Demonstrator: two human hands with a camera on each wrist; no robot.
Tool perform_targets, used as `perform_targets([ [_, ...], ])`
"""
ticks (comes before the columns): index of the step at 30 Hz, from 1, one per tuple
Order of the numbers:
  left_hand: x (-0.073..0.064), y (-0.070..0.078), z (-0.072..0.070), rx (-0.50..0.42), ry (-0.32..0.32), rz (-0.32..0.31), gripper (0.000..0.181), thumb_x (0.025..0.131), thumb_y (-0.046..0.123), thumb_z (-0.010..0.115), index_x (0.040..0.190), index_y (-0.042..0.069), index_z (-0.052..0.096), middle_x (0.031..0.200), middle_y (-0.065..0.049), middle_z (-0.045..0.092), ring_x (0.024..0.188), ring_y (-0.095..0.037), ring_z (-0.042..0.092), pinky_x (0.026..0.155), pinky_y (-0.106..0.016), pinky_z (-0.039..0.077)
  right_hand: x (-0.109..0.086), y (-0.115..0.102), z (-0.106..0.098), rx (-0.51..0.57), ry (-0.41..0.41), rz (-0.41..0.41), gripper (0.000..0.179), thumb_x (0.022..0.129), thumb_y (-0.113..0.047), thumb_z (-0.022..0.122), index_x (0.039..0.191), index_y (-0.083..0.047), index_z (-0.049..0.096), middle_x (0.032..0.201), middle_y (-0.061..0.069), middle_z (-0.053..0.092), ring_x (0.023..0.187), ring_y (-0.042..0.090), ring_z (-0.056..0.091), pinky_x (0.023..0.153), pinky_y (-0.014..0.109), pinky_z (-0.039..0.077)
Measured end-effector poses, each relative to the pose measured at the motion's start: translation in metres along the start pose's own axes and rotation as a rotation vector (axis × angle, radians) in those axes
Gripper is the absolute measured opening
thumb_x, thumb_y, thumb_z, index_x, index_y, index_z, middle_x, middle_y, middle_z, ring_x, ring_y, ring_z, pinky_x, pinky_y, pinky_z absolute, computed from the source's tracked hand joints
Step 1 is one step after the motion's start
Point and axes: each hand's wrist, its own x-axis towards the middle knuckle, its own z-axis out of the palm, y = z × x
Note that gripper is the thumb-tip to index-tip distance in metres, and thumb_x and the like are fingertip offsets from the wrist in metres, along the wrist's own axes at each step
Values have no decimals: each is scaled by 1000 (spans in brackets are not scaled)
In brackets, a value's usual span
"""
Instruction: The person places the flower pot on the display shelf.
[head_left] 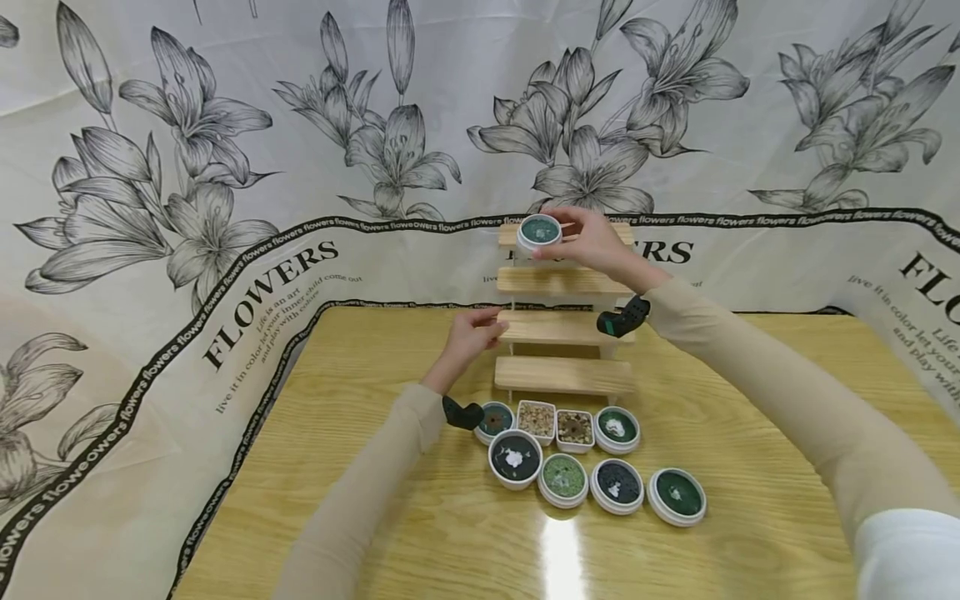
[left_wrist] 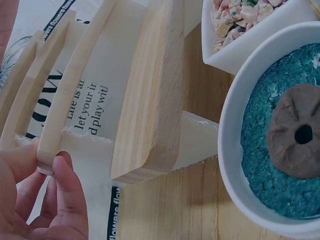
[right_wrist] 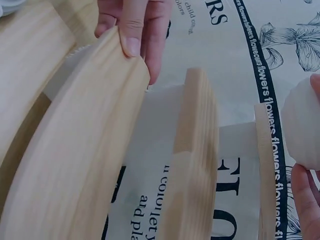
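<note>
A wooden stepped stand [head_left: 562, 375] with several plank steps rises at the middle back of the table. My left hand [head_left: 468, 336] pinches the left end of its second-lowest plank [left_wrist: 75, 75], thumb on top and fingers underneath. Up at the top plank [head_left: 625, 233], my right hand [head_left: 596, 242] holds a small round white pot [head_left: 540, 229] with a teal filling, gripping it from its right side. Only the pot's white side [right_wrist: 301, 125] shows in the right wrist view, at the right edge.
Several round white pots stand in front of the stand, among them a light green one [head_left: 564, 477] and a dark green one [head_left: 677, 493]. Square dishes of pebbles [head_left: 536, 419] sit between them. A flower-printed cloth [head_left: 420, 267] hangs behind the table [head_left: 360, 350].
</note>
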Motion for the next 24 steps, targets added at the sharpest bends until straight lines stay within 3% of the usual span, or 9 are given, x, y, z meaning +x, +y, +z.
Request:
perform_targets([
  [7, 1, -1, 0, -11, -3, -10, 43, 92, 11, 65, 133, 2, 57, 109, -16, 59, 66, -7, 58, 71, -27, 60, 11, -3, 2, 0, 16, 34, 68, 78, -23, 81, 139, -16, 51, 130, 10, 57, 112, 22, 57, 73, 24, 50],
  [10, 0, -1, 0, -16, -3, -27, 42, 92, 12, 65, 133, 3, 57, 113, -17, 59, 68, -6, 59, 68, -21, 59, 16, -3, 4, 4, 19, 35, 69, 78, -24, 81, 140, -15, 50, 131, 10, 57, 112, 21, 57, 74, 22, 48],
  [14, -5, 5, -2, -27, -20, -46, 42, 92, 12, 65, 133, 5, 58, 120, -19, 57, 68, -6, 59, 71, -23, 60, 19, -3, 5, 17, 20, 33, 70, 80, -21, 80, 142, -14, 48, 131, 12, 57, 109, 19, 56, 78, 23, 48],
  [24, -2, 2, -1, -33, -5, -35, 41, 92, 11, 66, 132, 3, 58, 115, -17, 59, 67, -5, 58, 66, -19, 58, 27, -1, 4, 14, 42, 65, 69, 83, -19, 77, 143, -11, 45, 134, 15, 55, 108, 19, 55, 80, 22, 48],
])
